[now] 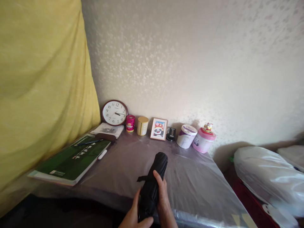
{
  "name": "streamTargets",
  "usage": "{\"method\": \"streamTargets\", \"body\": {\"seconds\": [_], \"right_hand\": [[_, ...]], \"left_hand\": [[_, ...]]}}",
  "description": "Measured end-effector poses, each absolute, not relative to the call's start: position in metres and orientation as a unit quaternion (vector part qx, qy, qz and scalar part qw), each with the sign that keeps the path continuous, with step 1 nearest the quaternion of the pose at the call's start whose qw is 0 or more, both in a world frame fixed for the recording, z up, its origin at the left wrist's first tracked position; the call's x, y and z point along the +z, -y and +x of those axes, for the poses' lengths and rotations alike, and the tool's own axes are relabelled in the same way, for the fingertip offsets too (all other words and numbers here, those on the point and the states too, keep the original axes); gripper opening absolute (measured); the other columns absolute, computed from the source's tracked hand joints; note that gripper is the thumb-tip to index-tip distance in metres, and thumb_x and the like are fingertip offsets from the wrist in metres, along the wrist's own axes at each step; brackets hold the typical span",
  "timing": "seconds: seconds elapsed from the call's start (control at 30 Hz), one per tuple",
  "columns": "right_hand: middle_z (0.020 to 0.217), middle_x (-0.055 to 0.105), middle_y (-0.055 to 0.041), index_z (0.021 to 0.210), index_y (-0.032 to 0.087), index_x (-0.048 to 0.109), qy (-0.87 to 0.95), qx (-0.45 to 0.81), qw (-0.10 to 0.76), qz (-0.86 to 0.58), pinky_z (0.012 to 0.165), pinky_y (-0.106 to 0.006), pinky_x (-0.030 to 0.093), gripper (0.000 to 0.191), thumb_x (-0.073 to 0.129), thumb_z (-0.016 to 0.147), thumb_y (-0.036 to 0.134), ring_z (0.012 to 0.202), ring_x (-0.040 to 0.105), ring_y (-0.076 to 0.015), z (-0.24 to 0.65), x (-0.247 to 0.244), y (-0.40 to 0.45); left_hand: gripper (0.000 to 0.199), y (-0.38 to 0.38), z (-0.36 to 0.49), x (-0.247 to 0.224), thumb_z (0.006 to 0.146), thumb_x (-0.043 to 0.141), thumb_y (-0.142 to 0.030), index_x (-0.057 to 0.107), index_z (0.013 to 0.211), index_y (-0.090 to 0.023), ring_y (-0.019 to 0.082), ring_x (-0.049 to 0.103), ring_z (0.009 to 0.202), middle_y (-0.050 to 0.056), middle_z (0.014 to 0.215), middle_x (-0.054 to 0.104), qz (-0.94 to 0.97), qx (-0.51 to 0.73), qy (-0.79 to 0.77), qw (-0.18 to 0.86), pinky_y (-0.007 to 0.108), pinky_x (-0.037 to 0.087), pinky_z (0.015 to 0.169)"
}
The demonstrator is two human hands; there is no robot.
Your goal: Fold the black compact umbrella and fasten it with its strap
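A folded black umbrella (pixel 152 186) is held over the front edge of the table, tilted with its upper end pointing away from me. My left hand (pixel 136 213) grips its lower end, the thumb lying across the near side. Higher up, my right hand (pixel 162 196) is wrapped along the right side, its thumb on the folded cloth. A short black strap (pixel 142 178) sticks out loose to the left. The fingers behind the umbrella are hidden.
Along the wall stand a round clock (pixel 115 112), a pink can (pixel 130 123), a yellow can (pixel 142 126), a framed panda picture (pixel 159 129), a white tub (pixel 186 136) and a pink tub (pixel 203 140). A green book (pixel 73 158) lies left, beside a yellow curtain (pixel 47 79).
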State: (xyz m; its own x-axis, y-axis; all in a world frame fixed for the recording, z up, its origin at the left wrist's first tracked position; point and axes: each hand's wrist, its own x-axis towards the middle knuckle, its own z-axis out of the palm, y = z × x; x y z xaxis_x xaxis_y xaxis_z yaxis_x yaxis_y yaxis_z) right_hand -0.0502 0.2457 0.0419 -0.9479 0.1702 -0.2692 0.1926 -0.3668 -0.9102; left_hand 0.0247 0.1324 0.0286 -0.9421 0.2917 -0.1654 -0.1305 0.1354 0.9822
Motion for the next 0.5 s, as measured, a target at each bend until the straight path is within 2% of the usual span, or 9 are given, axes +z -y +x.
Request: {"method": "streamTargets", "body": {"seconds": [0.07, 0.13, 0.2, 0.27, 0.37, 0.43, 0.5], "right_hand": [[0.071, 0.064, -0.003, 0.1, 0.012, 0.059, -0.556, -0.813, 0.03, 0.167, 0.056, -0.029, 0.05, 0.058, 0.066, 0.061, 0.054, 0.063, 0.062, -0.0199, -0.049, 0.04, -0.246], [0.076, 0.065, -0.0038, 0.103, 0.013, 0.058, -0.565, -0.813, 0.026, 0.142, 0.058, -0.029, 0.05, 0.057, 0.066, 0.062, 0.053, 0.067, 0.062, -0.0202, -0.05, 0.042, -0.246], [0.081, 0.066, -0.004, 0.104, 0.014, 0.057, -0.59, -0.799, -0.002, 0.115, 0.062, -0.028, 0.05, 0.056, 0.068, 0.062, 0.048, 0.072, 0.062, -0.0204, -0.052, 0.044, -0.243], [0.084, 0.066, -0.004, 0.105, 0.014, 0.056, -0.62, -0.777, -0.033, 0.106, 0.065, -0.028, 0.05, 0.057, 0.072, 0.059, 0.044, 0.075, 0.062, -0.0206, -0.055, 0.045, -0.241], [0.086, 0.066, -0.0054, 0.106, 0.014, 0.055, -0.634, -0.762, -0.042, 0.12, 0.067, -0.029, 0.05, 0.058, 0.073, 0.059, 0.043, 0.077, 0.062, -0.0216, -0.057, 0.042, -0.238], [0.087, 0.066, -0.0064, 0.107, 0.013, 0.055, -0.621, -0.773, -0.024, 0.125, 0.067, -0.03, 0.05, 0.057, 0.07, 0.061, 0.044, 0.078, 0.063, -0.0226, -0.056, 0.038, -0.238], [0.087, 0.066, -0.0064, 0.107, 0.013, 0.055, -0.606, -0.785, -0.006, 0.123, 0.068, -0.032, 0.051, 0.055, 0.067, 0.064, 0.045, 0.078, 0.063, -0.0228, -0.054, 0.035, -0.239]], "left_hand": [[0.08, -0.133, 0.024, 0.03, 0.076, 0.05, -0.037, 0.004, 0.137, -0.015, 0.014, 0.061, 0.075, 0.005, 0.088, 0.063, 0.042, 0.693, -0.688, 0.211, 0.026, 0.046, 0.069], [0.075, -0.137, 0.025, 0.029, 0.079, 0.045, -0.038, 0.003, 0.137, -0.014, 0.014, 0.061, 0.072, 0.004, 0.081, 0.062, 0.019, 0.679, -0.701, 0.218, 0.026, 0.046, 0.068], [0.075, -0.141, 0.026, 0.026, 0.078, 0.044, -0.029, 0.001, 0.138, -0.014, 0.018, 0.059, 0.096, 0.01, 0.101, 0.061, 0.017, 0.621, -0.768, 0.153, 0.027, 0.043, 0.083], [0.076, -0.142, 0.027, 0.023, 0.075, 0.042, -0.019, 0.001, 0.139, -0.014, 0.02, 0.045, 0.118, 0.013, 0.126, 0.048, 0.027, 0.534, -0.84, 0.091, 0.029, 0.035, 0.096], [0.076, -0.138, 0.025, 0.021, 0.072, 0.039, -0.015, 0.001, 0.139, -0.011, 0.022, 0.035, 0.127, 0.016, 0.138, 0.034, 0.037, 0.456, -0.885, 0.088, 0.034, 0.031, 0.101], [0.083, -0.133, 0.024, 0.026, 0.068, 0.045, -0.016, 0.001, 0.138, -0.008, 0.023, 0.029, 0.13, 0.018, 0.142, 0.026, 0.05, 0.494, -0.864, 0.085, 0.034, 0.027, 0.104], [0.093, -0.129, 0.021, 0.035, 0.066, 0.053, -0.021, -0.004, 0.138, -0.012, 0.023, 0.032, 0.128, 0.017, 0.143, 0.024, 0.059, 0.587, -0.802, 0.096, 0.034, 0.031, 0.103]]}}
